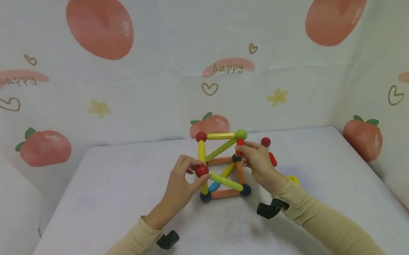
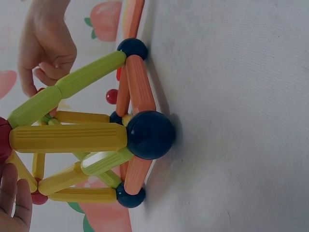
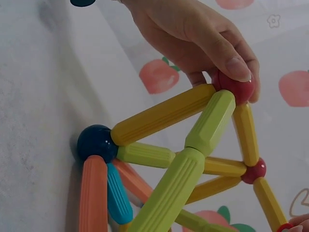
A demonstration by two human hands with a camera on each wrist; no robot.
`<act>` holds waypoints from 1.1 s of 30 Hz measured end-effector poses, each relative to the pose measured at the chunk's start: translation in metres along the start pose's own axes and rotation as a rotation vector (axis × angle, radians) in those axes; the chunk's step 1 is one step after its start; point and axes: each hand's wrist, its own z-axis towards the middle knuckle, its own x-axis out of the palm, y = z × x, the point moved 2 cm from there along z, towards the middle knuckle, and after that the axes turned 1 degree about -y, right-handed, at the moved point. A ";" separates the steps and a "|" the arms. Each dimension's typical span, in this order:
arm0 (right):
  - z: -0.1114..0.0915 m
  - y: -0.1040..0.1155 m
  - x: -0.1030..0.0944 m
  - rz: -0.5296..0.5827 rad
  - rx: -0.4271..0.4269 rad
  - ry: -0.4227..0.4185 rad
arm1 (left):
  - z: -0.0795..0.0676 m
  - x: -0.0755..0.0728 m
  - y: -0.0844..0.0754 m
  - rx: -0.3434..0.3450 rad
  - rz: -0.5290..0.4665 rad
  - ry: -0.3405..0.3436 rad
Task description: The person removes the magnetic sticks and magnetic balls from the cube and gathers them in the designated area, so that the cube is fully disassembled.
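Note:
A frame of magnetic rods and balls stands on the table, with dark blue balls (image 2: 151, 135) and orange rods (image 1: 225, 193) at its base. Yellow rods (image 2: 67, 138) rise from it, and light green rods (image 3: 166, 193) slant across its side. My left hand (image 1: 181, 184) pinches the red ball (image 1: 201, 170) at the near upper left corner, thumb and fingers on either side. At the far right my right hand (image 1: 261, 164) pinches a short red rod (image 1: 239, 144) just below a green ball (image 1: 241, 134). Another red ball (image 1: 201, 136) sits at the far upper left corner.
Right of the frame lie a loose red ball (image 1: 266, 141), a red rod (image 1: 273, 159) and yellow pieces (image 1: 293, 180), partly behind my right wrist. Black wrist mounts (image 1: 271, 208) hang beneath both forearms. A printed cloth wall (image 1: 164, 84) rises behind the white table (image 1: 225, 247).

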 end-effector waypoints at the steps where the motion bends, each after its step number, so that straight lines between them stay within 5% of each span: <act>1: 0.000 0.000 0.000 0.005 -0.002 0.001 | 0.000 0.000 0.000 0.001 -0.001 -0.001; 11: 0.003 0.002 0.001 0.046 0.023 -0.003 | 0.000 0.001 0.001 -0.007 0.001 0.004; 20: 0.002 -0.004 -0.007 -0.047 0.066 0.019 | 0.000 0.001 0.002 -0.004 0.001 0.002; 26: 0.006 -0.013 -0.023 -0.191 0.008 0.082 | 0.000 0.002 0.002 -0.001 -0.004 -0.003; 33: 0.019 -0.022 -0.062 -0.509 -0.140 0.144 | 0.000 0.001 0.002 0.014 -0.002 -0.006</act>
